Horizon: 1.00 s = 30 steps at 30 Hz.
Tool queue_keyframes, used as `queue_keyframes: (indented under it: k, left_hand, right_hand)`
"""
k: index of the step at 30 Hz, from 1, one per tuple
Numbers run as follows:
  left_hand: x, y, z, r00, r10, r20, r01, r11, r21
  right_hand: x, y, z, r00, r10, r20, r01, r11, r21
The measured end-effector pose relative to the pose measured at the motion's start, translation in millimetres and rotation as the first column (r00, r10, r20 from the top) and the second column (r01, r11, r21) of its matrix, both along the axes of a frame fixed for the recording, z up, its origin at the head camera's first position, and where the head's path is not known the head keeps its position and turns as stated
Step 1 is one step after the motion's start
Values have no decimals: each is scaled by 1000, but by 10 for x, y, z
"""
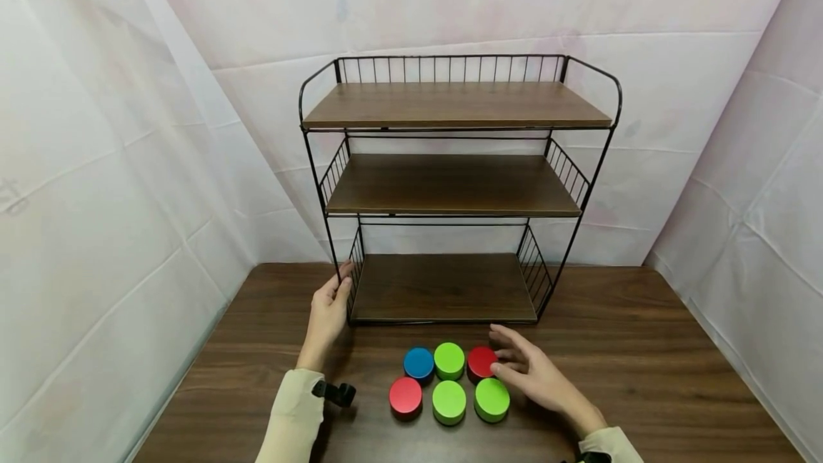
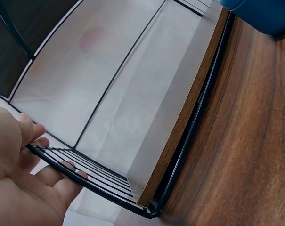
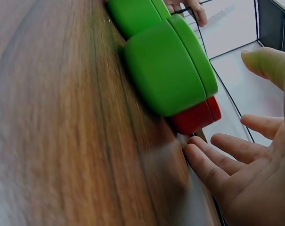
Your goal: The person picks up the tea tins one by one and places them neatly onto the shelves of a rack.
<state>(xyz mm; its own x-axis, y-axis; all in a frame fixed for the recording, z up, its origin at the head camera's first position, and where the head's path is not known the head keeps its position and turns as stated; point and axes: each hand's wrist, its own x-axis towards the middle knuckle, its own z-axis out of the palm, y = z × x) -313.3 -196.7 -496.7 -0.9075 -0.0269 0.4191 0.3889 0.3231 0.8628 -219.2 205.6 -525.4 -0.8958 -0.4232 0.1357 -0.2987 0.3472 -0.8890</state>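
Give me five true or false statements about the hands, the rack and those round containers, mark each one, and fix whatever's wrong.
1. The left hand grips the rack at its side. True.
2. The right hand is closed around a container. False: it is open and holds nothing, near the rear red container.
3. Three green containers are in view. True.
4. One container stands on the top shelf. False: all six are on the table.
5. Only one is blue, the blue container. True.
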Motion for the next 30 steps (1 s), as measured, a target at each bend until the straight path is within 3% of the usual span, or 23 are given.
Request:
queue_keyframes:
  k: [14, 30]
  left_hand:
    - [13, 0, 13, 999, 24, 27, -24, 1000, -12]
    - [24, 9, 42, 1000, 17, 18, -17, 999, -27]
  right_hand:
    - [32, -95, 0, 998, 26, -49, -24, 999, 49]
    - [89, -226, -18, 992, -98, -83, 113, 972, 206]
